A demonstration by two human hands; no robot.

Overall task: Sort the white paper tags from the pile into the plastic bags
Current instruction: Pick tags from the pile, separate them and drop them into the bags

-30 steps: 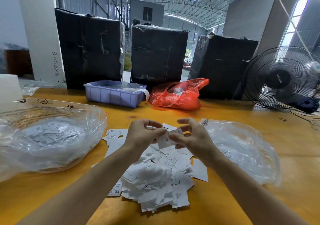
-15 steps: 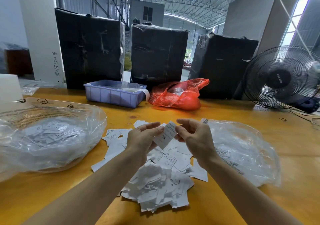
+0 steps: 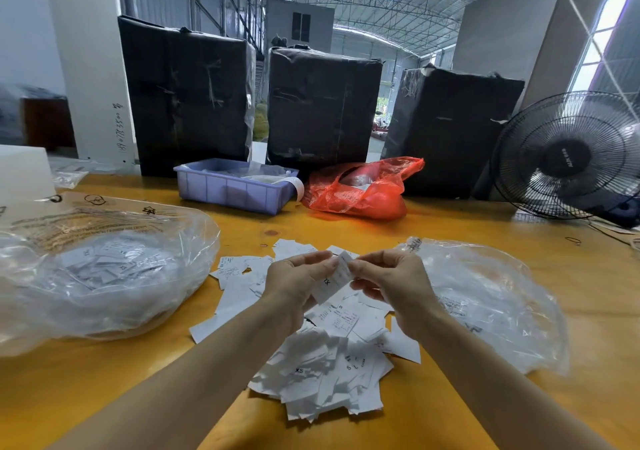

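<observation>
Spreading across the whole near view, the yellow bench [image 3: 519,227] carries everything in play. At its left a large clear plastic bag [image 3: 104,276], already part-filled with tags, is seen; at its right lies a second clear bag [image 3: 491,297], flatter and holding few. Between them, near the body, the pile of white paper tags [image 3: 325,373] is heaped. Above the far part of that pile one tag [image 3: 334,281], marked XL, is held by both hands: the left hand [image 3: 294,286] is curled round its left edge with thumb and forefinger pinching, and the right hand [image 3: 394,286] pinches its upper right end with fingers [image 3: 367,264] bent in. The tag's long axis is tilted, running from lower left up to the right.

The tag is judged to be under reading for size. Both bags lie about equally near the hands, left bag to the left hand, right bag to the right; which bag takes XL cannot be told.
</observation>
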